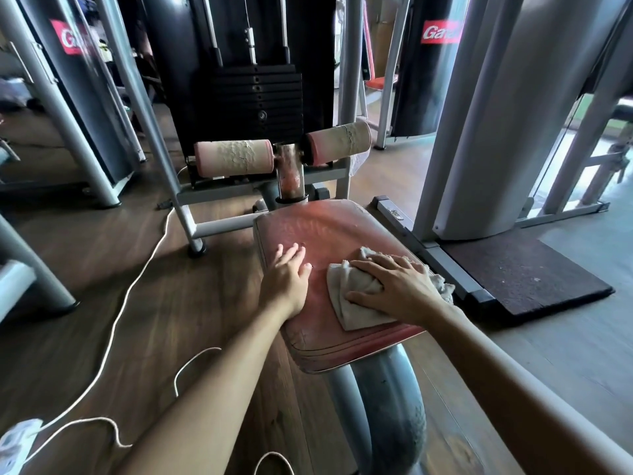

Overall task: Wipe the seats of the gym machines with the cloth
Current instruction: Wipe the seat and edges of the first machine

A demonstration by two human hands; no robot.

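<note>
Here, a crumpled beige cloth [351, 281] lies on the right half of a worn red padded seat [318, 231], close to the near right corner, with a frayed fold reaching the seat's right edge. The right hand [400, 286] presses down flat on top of the cloth, its fingers [368, 265] spread and nearly straight, not curled around the fabric. The left hand [287, 279] rests palm down on the bare left side of the seat, near its left edge, fingers straight and relaxed, holding nothing. The two hands are just beside each other but apart.

At the far edge of the seat a rusty upright post [290, 176] rises, with a cracked, faded roller pad [234, 158] on each side. Behind them stands a black weight stack [257, 97] with its guide rods. The seat sits on a grey curved frame [387, 406] above a wooden floor [102, 241]. A white cord [137, 279] winds across the floor on the left to a white power strip [15, 440] at the lower left corner. To the right lies a dark rubber mat [524, 275] beside the grey columns of another machine.
</note>
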